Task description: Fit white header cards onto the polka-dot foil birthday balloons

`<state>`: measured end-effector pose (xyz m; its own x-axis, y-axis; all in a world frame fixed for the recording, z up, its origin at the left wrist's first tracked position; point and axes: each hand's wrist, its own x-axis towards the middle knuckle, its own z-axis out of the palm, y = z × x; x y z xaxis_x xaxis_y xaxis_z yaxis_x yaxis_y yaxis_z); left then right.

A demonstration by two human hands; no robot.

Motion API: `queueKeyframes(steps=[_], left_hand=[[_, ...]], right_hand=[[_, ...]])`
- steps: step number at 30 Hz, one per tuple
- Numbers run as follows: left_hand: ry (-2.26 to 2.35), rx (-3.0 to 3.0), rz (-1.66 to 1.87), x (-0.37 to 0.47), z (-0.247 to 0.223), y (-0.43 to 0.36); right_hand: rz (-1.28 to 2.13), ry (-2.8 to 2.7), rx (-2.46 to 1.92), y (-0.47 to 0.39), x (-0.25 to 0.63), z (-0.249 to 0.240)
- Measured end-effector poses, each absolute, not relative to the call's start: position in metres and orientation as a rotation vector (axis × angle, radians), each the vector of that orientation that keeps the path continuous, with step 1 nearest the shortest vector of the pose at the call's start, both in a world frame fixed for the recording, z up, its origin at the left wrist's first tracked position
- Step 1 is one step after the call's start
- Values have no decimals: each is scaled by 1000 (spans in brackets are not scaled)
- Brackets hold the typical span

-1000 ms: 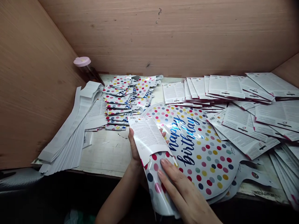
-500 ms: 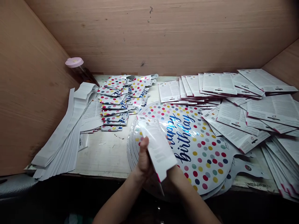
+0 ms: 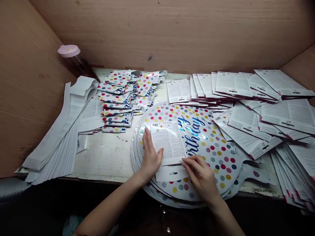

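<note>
A white printed card packet (image 3: 168,142) lies over the round dotted "happy birthday" foil balloons (image 3: 216,164), its flap with a hang hole folded out toward me. My left hand (image 3: 152,155) holds the packet's left edge, thumb on its face and fingers along the side. At the packet's lower right corner, my right hand (image 3: 203,175) pinches the edge near the flap with thumb and index finger. Beneath, the balloons are stacked flat, with their tails (image 3: 258,175) pointing right.
Folded dotted balloons (image 3: 115,96) stand in piles at the back left. Long white paper strips (image 3: 59,137) fan out on the left, near a pink-lidded bottle (image 3: 70,51). Many printed packets (image 3: 246,123) cover the right side. Wooden walls enclose the table.
The packet has come down flatter onto the balloons, and its flap now shows folded out. My right hand has moved from behind it to its lower right corner. The view has shifted slightly.
</note>
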<state>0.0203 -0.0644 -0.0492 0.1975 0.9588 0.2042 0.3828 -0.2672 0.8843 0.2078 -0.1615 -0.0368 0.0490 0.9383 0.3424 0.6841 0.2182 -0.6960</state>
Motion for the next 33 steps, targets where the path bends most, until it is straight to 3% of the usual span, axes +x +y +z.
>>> queueKeyframes(steps=[4,8,21,30,33], left_hand=[[987,2536,630,13,-56,-69],[880,2670,354,5,-57,-68],[905,2721,329,3,-59,-69],[892,2725,311,4,-58,-70],[890,2720,328,3,-58,-69]], right_hand=[[427,-1723,-1544,-149,208,-59],[417,-1744,-1509,-151,202,-58],[426,-1727,-1521,-154,197,-57],[319,-1947,-1672,-147,193,-63],[427,-2114,-1584,-168,200,-51]])
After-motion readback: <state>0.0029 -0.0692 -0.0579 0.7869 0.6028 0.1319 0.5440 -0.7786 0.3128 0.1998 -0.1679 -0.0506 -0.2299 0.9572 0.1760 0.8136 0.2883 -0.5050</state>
